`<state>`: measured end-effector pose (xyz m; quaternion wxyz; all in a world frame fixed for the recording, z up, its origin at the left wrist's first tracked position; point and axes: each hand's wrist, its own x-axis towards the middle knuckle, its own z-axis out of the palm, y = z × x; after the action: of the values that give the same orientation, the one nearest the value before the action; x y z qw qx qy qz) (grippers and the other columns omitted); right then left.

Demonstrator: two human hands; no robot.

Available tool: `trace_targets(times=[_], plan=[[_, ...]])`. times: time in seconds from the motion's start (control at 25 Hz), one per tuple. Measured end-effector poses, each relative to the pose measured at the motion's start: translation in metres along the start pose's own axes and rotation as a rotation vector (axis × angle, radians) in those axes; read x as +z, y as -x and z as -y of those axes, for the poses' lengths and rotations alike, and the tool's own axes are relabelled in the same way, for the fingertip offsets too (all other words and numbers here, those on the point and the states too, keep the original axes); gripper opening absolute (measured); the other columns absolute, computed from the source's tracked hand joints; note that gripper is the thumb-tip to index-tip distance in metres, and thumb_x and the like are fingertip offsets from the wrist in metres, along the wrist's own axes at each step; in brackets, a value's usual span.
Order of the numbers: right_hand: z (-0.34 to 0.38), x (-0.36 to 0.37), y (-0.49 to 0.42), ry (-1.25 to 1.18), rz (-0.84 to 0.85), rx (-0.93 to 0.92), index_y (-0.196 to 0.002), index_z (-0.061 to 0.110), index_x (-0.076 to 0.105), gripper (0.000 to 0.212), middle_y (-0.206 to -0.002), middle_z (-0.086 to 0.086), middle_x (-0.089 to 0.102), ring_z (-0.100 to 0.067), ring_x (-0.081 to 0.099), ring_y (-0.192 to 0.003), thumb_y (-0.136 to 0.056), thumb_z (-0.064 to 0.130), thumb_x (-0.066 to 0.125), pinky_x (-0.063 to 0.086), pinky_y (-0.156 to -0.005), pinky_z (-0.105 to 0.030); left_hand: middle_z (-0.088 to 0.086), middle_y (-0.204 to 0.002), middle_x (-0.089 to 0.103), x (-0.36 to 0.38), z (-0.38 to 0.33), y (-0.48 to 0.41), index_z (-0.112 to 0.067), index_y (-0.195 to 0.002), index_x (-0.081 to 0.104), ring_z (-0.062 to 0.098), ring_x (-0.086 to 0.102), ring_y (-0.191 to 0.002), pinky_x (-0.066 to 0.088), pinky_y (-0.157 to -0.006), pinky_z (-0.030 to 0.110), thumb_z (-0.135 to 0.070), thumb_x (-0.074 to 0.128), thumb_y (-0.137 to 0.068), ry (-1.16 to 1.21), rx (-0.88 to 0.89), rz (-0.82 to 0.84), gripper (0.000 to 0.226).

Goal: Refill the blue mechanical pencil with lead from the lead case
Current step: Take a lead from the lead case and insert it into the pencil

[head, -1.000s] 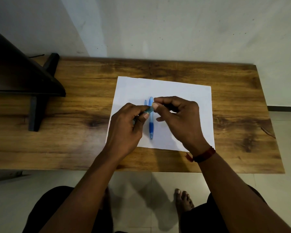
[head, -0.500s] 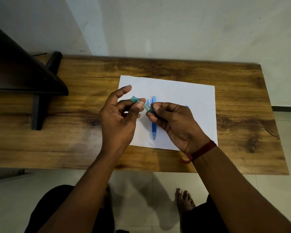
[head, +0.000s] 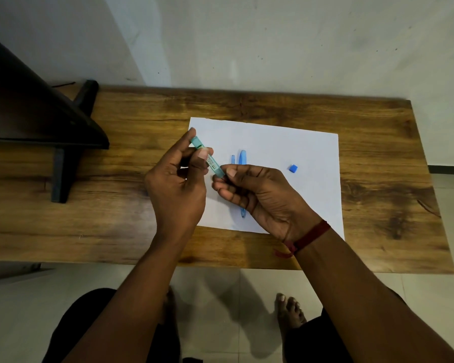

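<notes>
Gripping slanted lead case [head: 210,161] at both ends: left hand [head: 176,189] curled round upper part, right hand [head: 260,195] pinching lower tip. Lying beneath on white paper [head: 286,142], partly hidden, blue mechanical pencil [head: 242,158].

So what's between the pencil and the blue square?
Head view: bare paper between the pencil and the blue square; the right hand overlaps just below.
</notes>
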<state>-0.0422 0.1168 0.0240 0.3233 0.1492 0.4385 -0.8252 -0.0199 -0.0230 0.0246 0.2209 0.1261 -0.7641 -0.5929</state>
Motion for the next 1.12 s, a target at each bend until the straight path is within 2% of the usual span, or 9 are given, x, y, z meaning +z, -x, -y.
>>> trace_targets(times=[0.2,0.44,0.68,0.88,1.12], plan=[[0.000,-0.002,-0.002,0.112,-0.010,-0.008,-0.102,0.002,0.071,0.020,-0.094,-0.016,0.075,-0.026,0.074,-0.084,-0.084,-0.002,0.063,0.060,-0.070,-0.026,-0.002,-0.097,0.073,-0.001,0.003,-0.005,-0.011,-0.122,0.061,0.010,0.070,-0.089,0.057,-0.070,0.022,-0.014,0.062,-0.091,0.109,-0.114,-0.041,0.032],[0.011,-0.012,0.005,0.370,-0.088,-0.102,-0.104,0.011,0.072,0.022,-0.092,-0.010,0.077,-0.023,0.074,-0.082,-0.084,0.002,0.067,0.060,-0.068,-0.027,0.001,-0.097,0.073,-0.004,0.004,-0.010,-0.014,-0.118,0.060,0.016,0.070,-0.095,0.057,-0.070,0.024,-0.013,0.063,-0.089,0.226,-0.220,-0.074,0.029],[0.022,-0.025,0.013,0.464,-0.237,-0.207,-0.101,0.012,0.071,0.020,-0.088,-0.009,0.076,-0.022,0.073,-0.080,-0.084,0.002,0.067,0.059,-0.067,-0.025,-0.001,-0.093,0.074,-0.001,0.007,-0.011,-0.018,-0.108,0.066,0.016,0.072,-0.086,0.057,-0.067,0.025,-0.016,0.068,-0.086,0.299,-0.385,-0.119,0.022],[0.026,-0.031,0.014,0.582,-0.289,-0.260,-0.099,0.014,0.070,0.022,-0.089,-0.010,0.074,-0.020,0.073,-0.082,-0.083,-0.001,0.068,0.059,-0.070,-0.025,-0.004,-0.087,0.075,0.003,0.008,-0.010,-0.017,-0.108,0.065,0.017,0.072,-0.084,0.056,-0.066,0.024,-0.015,0.068,-0.086,0.317,-0.408,-0.107,0.022],[0.024,-0.033,0.007,0.742,-0.410,-0.326,-0.096,0.023,0.069,0.032,-0.087,0.000,0.071,-0.013,0.069,-0.076,-0.079,-0.005,0.071,0.058,-0.068,-0.023,0.001,-0.094,0.074,0.004,0.008,-0.009,-0.019,-0.108,0.064,0.017,0.072,-0.085,0.056,-0.066,0.023,-0.016,0.068,-0.086,0.293,-0.424,-0.092,0.022]])
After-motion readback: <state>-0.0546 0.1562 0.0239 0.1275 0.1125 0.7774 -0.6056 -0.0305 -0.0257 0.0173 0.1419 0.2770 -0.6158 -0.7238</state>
